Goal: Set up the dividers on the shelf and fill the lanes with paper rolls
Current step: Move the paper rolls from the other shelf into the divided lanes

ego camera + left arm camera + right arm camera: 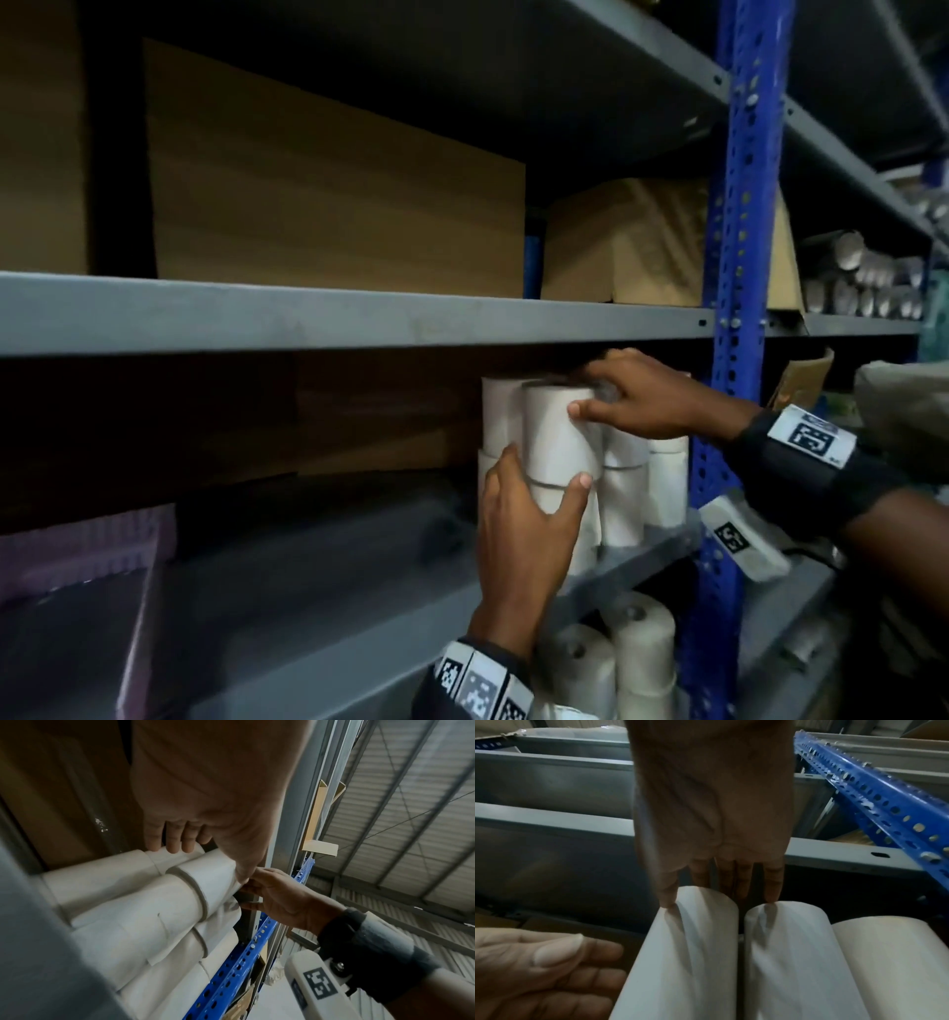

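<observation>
White paper rolls stand two high at the right end of the middle shelf (642,557). My left hand (539,478) wraps the front stack where the upper paper roll (557,431) meets the one under it, thumb on the right, fingers on the left. My right hand (590,390) lies over that roll's top, thumb pressed on its front. In the right wrist view the right hand's fingers (772,882) are straight, touching the end rims of this roll (693,953) and its neighbour (782,953). The left wrist view shows my left hand (208,860) curled over the roll (213,876).
A blue perforated post (739,308) stands just right of the rolls. The grey shelf above (359,318) sits close over the stack. Cardboard sheets (334,190) lean on the upper shelf. More rolls (637,652) stand on the shelf below. A pinkish sheet (77,555) lies at the left.
</observation>
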Available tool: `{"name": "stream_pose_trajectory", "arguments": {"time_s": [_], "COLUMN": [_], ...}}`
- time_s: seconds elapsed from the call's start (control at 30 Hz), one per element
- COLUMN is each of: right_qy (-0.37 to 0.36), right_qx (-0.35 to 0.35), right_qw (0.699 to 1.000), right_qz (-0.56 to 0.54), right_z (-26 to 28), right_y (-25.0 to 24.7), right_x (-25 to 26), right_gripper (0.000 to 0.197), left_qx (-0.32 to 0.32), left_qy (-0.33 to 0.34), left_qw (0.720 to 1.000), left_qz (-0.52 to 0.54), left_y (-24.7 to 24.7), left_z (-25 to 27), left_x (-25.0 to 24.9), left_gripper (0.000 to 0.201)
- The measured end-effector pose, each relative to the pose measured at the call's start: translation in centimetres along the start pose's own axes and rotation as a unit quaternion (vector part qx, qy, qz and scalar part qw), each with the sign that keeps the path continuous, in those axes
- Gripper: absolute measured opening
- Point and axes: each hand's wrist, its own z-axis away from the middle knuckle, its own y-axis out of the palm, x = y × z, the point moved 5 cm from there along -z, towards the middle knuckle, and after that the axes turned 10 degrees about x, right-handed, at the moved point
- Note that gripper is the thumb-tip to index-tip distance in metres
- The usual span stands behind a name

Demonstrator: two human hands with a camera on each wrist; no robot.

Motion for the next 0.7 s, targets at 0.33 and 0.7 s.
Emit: {"name": "stream_pose_trajectory", "arguments": {"time_s": [0.33, 0.7], "right_qy": [-0.05, -0.129], "right_qx": [0.064, -0.053], "right_qw": [0.997, 0.988], "right_qz": [-0.002, -0.062], "right_z": [-0.7, 7.6], "right_y": [0.6, -0.9], "right_x": [0.3, 4.5], "right_gripper": [0.053, 0.056], "left_qx": [0.035, -0.005], "left_qy": [-0.041, 0.059], "left_qw": [0.999, 0.996], "left_qz": [0.006, 0.064], "left_y": [2.9, -0.2], "left_z": [-4.3, 0.6], "left_x": [1.2, -1.3], "left_gripper": [0.094, 0.098]}}
